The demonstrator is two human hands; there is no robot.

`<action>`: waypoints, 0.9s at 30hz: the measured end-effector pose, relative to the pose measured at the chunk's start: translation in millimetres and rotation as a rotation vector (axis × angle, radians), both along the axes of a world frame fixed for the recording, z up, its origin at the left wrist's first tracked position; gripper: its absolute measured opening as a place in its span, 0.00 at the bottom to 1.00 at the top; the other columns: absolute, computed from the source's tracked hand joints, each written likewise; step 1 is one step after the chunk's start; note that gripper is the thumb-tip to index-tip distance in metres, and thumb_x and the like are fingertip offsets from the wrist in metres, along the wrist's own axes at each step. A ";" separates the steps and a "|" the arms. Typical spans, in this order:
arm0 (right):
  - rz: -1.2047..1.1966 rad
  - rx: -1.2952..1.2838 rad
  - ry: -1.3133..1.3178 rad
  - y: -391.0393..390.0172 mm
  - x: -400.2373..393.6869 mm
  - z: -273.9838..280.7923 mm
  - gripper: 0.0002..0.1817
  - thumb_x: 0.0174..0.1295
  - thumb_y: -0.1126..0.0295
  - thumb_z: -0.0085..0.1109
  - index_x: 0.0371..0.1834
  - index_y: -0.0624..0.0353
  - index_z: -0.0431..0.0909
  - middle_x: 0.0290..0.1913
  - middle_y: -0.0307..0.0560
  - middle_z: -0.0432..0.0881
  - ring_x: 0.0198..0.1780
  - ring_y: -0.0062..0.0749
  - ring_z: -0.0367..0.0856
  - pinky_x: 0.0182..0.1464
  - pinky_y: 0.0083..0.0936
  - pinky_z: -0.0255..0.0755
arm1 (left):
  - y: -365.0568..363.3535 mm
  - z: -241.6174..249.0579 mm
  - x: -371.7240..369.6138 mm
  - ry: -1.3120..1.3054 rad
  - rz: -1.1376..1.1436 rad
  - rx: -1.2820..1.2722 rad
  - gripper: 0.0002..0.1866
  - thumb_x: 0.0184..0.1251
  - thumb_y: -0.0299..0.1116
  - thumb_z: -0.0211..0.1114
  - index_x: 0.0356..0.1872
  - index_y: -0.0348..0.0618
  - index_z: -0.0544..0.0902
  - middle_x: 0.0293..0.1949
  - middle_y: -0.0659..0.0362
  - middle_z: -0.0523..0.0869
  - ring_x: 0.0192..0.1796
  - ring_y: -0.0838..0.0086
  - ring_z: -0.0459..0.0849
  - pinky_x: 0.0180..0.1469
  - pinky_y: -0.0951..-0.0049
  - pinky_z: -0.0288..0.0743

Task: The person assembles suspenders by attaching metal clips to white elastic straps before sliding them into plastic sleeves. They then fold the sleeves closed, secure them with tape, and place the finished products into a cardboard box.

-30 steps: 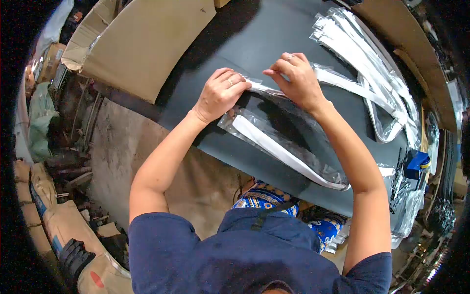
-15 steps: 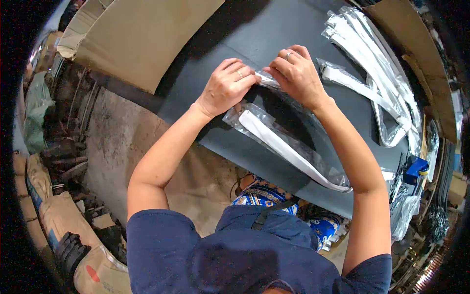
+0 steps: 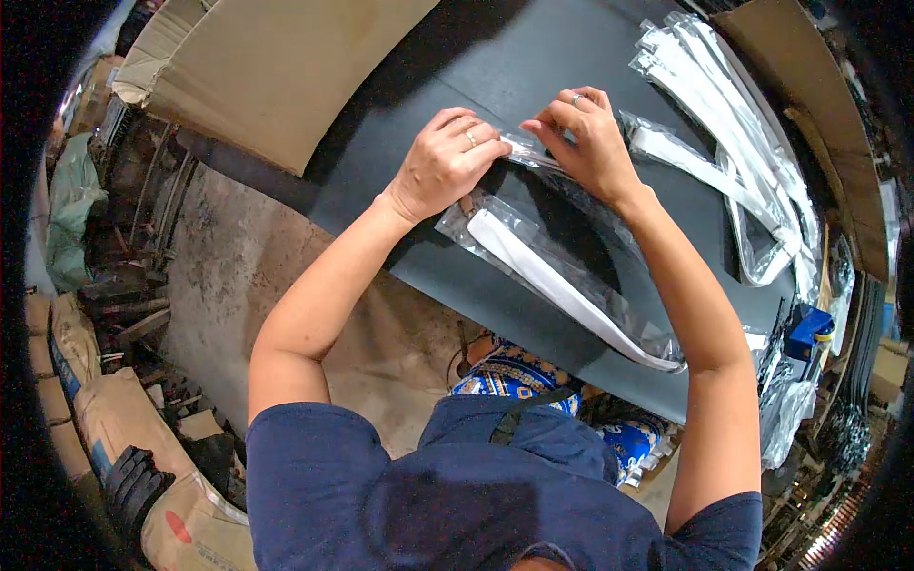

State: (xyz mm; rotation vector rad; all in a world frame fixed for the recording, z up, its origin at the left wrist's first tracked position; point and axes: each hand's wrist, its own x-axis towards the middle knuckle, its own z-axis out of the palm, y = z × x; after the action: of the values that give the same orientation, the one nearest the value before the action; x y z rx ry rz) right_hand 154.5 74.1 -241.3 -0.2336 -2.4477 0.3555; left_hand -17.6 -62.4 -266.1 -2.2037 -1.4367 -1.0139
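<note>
My left hand [image 3: 447,164] is closed, pinching one end of a long clear plastic sleeve [image 3: 538,164] between thumb and forefinger. Just to its right, my right hand [image 3: 588,143] hovers above the same sleeve with curled fingers, thumb and forefinger brought together; whatever they grip is too small to make out. The sleeve runs under my right hand and wrist, which hide part of it. Nearer my body lies a white strip [image 3: 571,290] in its own clear sleeve, lengthwise along the dark tabletop [image 3: 466,71].
Several bagged white strips [image 3: 724,114] are piled at the right. A large cardboard sheet [image 3: 267,76] covers the far left. On the right edge stand another cardboard piece [image 3: 828,114] and a blue tape dispenser-like object [image 3: 809,333]. Brown sacks [image 3: 143,447] sit at lower left.
My right hand has shifted slightly right and down, and its fingers have turned. My left hand stays at the sleeve's end almost unmoved.
</note>
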 end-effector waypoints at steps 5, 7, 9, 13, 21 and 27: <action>-0.010 0.113 -0.004 3.6 -4.6 0.9 0.10 0.60 0.64 0.64 0.27 0.57 0.77 0.28 0.44 0.78 0.38 0.40 0.78 0.56 0.39 0.65 | 1.1 -1.5 -0.2 -0.006 -0.004 0.001 0.09 0.50 0.23 0.68 0.34 0.44 0.83 0.35 0.61 0.85 0.42 0.68 0.84 0.53 0.64 0.76; -0.003 0.120 -0.013 4.6 -5.9 -1.9 0.10 0.60 0.64 0.64 0.27 0.57 0.77 0.28 0.44 0.78 0.37 0.39 0.79 0.57 0.39 0.65 | 1.0 -2.1 -0.4 -0.005 -0.002 0.001 0.09 0.50 0.23 0.68 0.34 0.44 0.83 0.35 0.61 0.85 0.42 0.68 0.84 0.53 0.65 0.76; 0.004 0.129 -0.021 4.1 -6.7 -2.5 0.10 0.59 0.63 0.64 0.27 0.57 0.77 0.28 0.43 0.77 0.37 0.39 0.79 0.57 0.40 0.65 | 1.0 -2.5 -0.2 -0.006 -0.003 0.004 0.09 0.51 0.23 0.68 0.34 0.44 0.83 0.36 0.61 0.85 0.42 0.68 0.84 0.53 0.64 0.76; 0.016 0.192 -0.041 1.9 -6.7 -0.8 0.10 0.59 0.64 0.65 0.27 0.56 0.78 0.29 0.42 0.79 0.38 0.36 0.80 0.58 0.41 0.65 | 0.9 -2.3 -0.7 0.000 -0.001 -0.005 0.09 0.50 0.23 0.68 0.34 0.45 0.83 0.35 0.60 0.85 0.41 0.67 0.84 0.53 0.64 0.76; 0.044 0.147 -0.136 -3.7 -1.2 -2.1 0.10 0.60 0.63 0.64 0.27 0.56 0.78 0.31 0.41 0.79 0.39 0.35 0.80 0.60 0.44 0.63 | 1.8 -3.3 -1.6 -0.012 -0.009 -0.001 0.10 0.50 0.23 0.68 0.35 0.44 0.83 0.35 0.60 0.85 0.41 0.66 0.84 0.52 0.64 0.76; 0.029 0.029 -0.130 -8.4 2.8 -1.5 0.09 0.58 0.66 0.66 0.26 0.57 0.79 0.28 0.41 0.78 0.35 0.35 0.79 0.62 0.40 0.62 | 2.2 -5.0 -1.9 -0.008 -0.005 0.008 0.10 0.49 0.23 0.69 0.35 0.44 0.83 0.35 0.60 0.85 0.41 0.66 0.84 0.52 0.64 0.76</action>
State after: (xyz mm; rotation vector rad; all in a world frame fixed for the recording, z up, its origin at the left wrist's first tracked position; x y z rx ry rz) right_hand 157.3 65.7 -242.7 -0.2153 -2.5844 0.3261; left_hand -19.5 -60.3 -271.1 -2.2007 -1.4288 -1.0300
